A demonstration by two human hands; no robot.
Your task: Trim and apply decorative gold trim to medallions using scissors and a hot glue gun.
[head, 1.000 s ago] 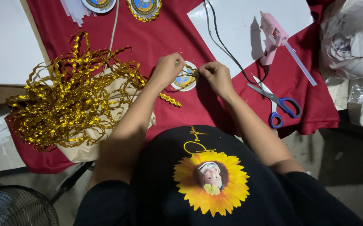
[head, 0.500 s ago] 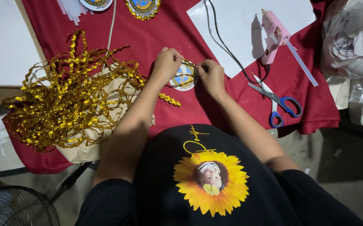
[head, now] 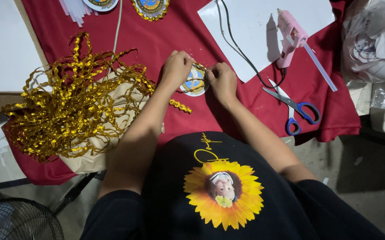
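Observation:
A small round badge with a blue and white middle lies on the red cloth. My left hand grips its left edge, fingers curled. My right hand pinches its right edge, where a thin gold trim runs along the rim. A short piece of gold wavy ribbon lies just below the badge, beside my left forearm.
A big tangle of gold ribbon fills the left side. A pink glue gun with its black cord rests on white paper at the right, blue-handled scissors below it. Two finished badges lie at the top. A fan stands bottom left.
Both hands have stayed on the badge; they shifted slightly up and left with it, working along its rim.

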